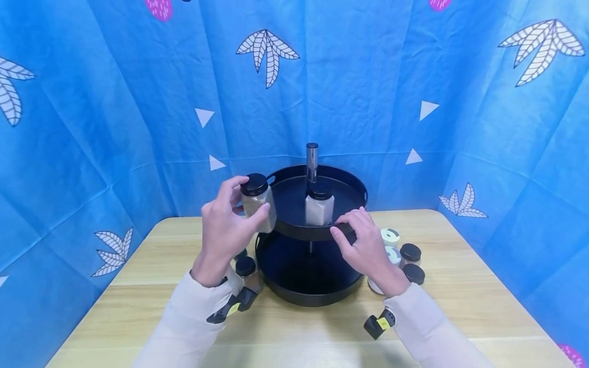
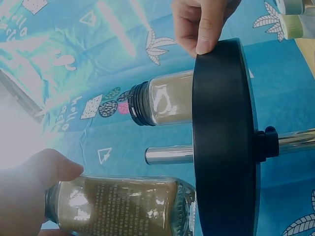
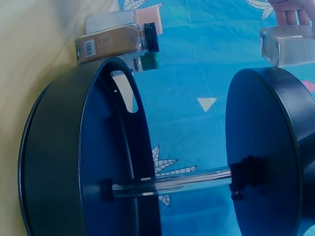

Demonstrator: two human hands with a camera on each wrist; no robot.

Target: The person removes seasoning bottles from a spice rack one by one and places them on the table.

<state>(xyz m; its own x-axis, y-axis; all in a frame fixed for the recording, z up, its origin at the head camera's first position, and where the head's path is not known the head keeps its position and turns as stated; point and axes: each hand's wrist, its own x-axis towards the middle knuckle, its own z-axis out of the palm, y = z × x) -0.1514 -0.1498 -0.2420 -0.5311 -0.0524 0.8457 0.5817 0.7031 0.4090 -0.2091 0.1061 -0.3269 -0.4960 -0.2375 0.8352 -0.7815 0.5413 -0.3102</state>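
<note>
My left hand (image 1: 225, 225) grips a square glass jar (image 1: 259, 204) with a black lid and pale contents, its thumb and fingers around the upper part. The jar is upright at the left rim of the black two-tier round tray (image 1: 306, 233); in the left wrist view its base is close to the upper tier's edge, and I cannot tell if they touch. A similar jar (image 1: 319, 210) stands on the upper tier, in front of the metal post (image 1: 312, 158). At the front right, my right hand (image 1: 363, 248) pinches the upper tier's rim between thumb and fingers.
Left of the tray, a black-lidded jar (image 1: 248, 271) with brown contents stands on the wooden table (image 1: 138, 301), among other containers. To the right are several more, including black-lidded jars (image 1: 411, 253) and pale-lidded ones (image 1: 390, 236). A blue patterned curtain (image 1: 359, 92) surrounds the table.
</note>
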